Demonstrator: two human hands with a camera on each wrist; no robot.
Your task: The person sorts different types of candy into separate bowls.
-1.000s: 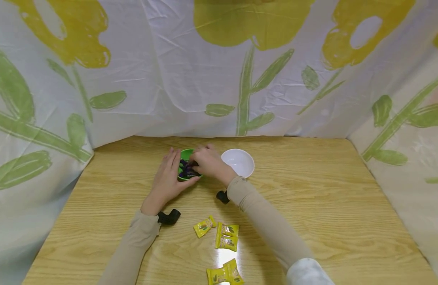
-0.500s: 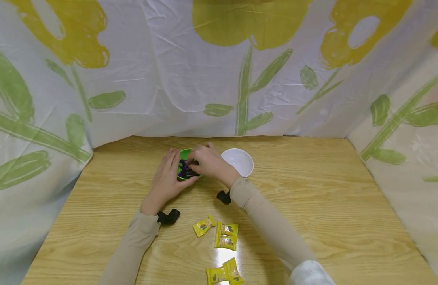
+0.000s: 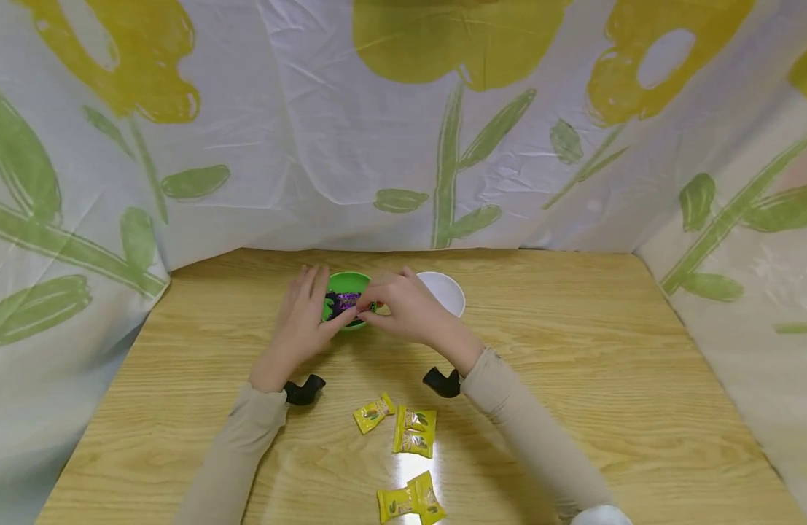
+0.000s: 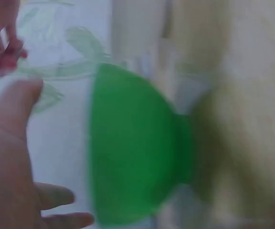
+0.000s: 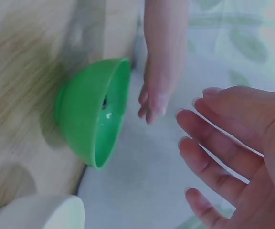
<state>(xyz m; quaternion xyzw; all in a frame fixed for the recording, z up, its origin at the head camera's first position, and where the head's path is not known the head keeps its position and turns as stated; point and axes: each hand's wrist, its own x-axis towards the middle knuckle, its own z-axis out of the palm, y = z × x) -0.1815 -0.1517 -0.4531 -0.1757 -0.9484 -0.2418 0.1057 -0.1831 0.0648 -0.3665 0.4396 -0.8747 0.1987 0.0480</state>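
A green bowl [image 3: 349, 281] near the table's far edge contains purple shiny wrapped pieces [image 3: 342, 300]. My left hand [image 3: 302, 317] is beside its left side, fingers straight and thumb reaching across the near rim. In the left wrist view, those fingers lie close to the bowl's rim with nothing between them. My right hand [image 3: 403, 306] is at the bowl's right side, its fingertips near the left thumb. In the right wrist view, the right hand [image 5: 237, 148] has loosely bent, spread fingers, and no thing shows in it.
A white bowl [image 3: 445, 292] stands just right of the green one, partly behind the right hand. Nearer lie several yellow packets: a single packet [image 3: 373, 413], a pair of packets [image 3: 415, 432] and two overlapping packets [image 3: 410, 502]. A flower-printed cloth [image 3: 337, 146] hangs behind the table.
My right hand has come up out of the green bowl and moved slightly right and nearer. More of the purple pieces shows. The left hand has barely shifted.
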